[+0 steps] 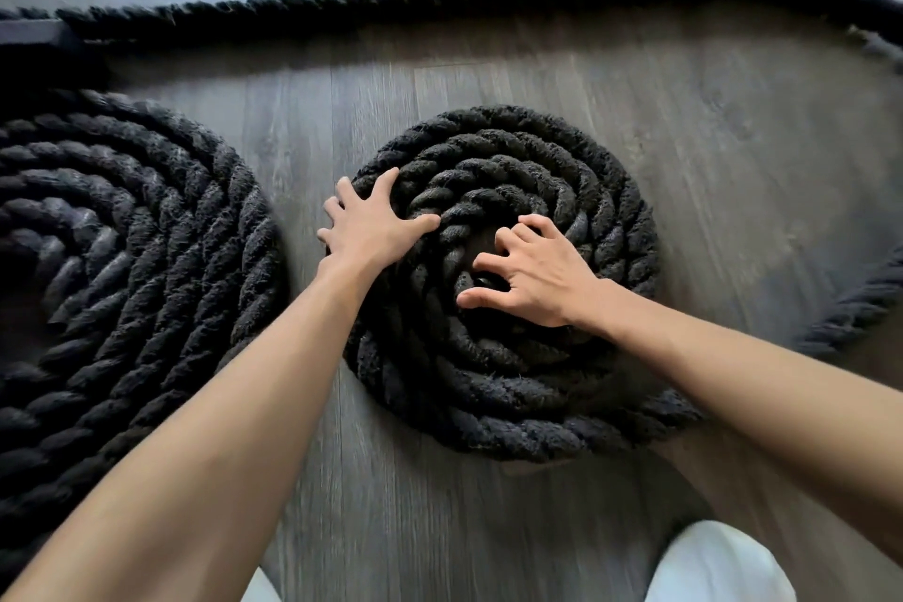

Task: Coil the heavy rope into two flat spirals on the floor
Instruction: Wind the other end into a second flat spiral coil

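Observation:
A thick black twisted rope lies on the grey wood floor. One flat spiral (513, 386) sits in the middle, several turns wide. My left hand (369, 222) presses flat on its upper left turns, fingers spread. My right hand (532, 271) rests on the spiral's centre with fingers curled and apart, fingertips on the inner turns. A larger flat spiral (146, 230) lies at the left, partly cut off by the frame edge. Loose rope (440, 3) runs across the back and curves down the right side (860, 303) toward the middle spiral.
Bare wood floor (733, 152) lies between the spirals and the loose rope. A dark flat object (34, 39) sits at the far left by the rope. My white-clad knees (718, 562) show at the bottom edge.

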